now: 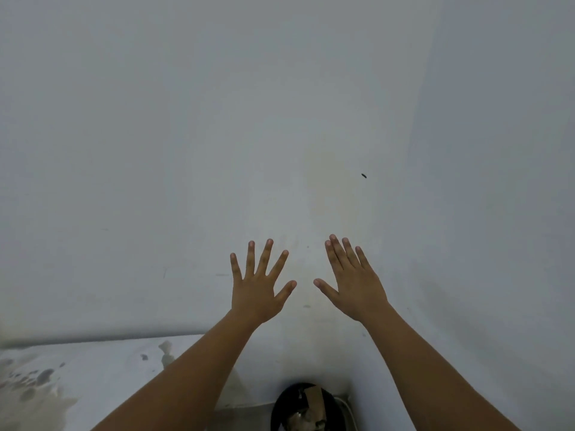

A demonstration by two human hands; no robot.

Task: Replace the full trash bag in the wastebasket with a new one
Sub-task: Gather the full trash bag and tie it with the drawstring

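Note:
Both arms reach forward and up in front of a pale wall. My left hand (259, 284) is spread flat with straight fingers and holds nothing. My right hand (353, 281) is also flat, its fingers straight and close together, holding nothing. Far below them, at the bottom edge of the head view, stands the wastebasket (306, 407) lined with a black trash bag. Cardboard and other rubbish show in its mouth. Only its top is in view, between my two forearms.
A plain grey-white wall (186, 150) fills most of the view and meets a second wall (497, 150) in a corner on the right. A stained, mottled floor (46, 384) shows at lower left. A white cord (350, 412) runs beside the wastebasket.

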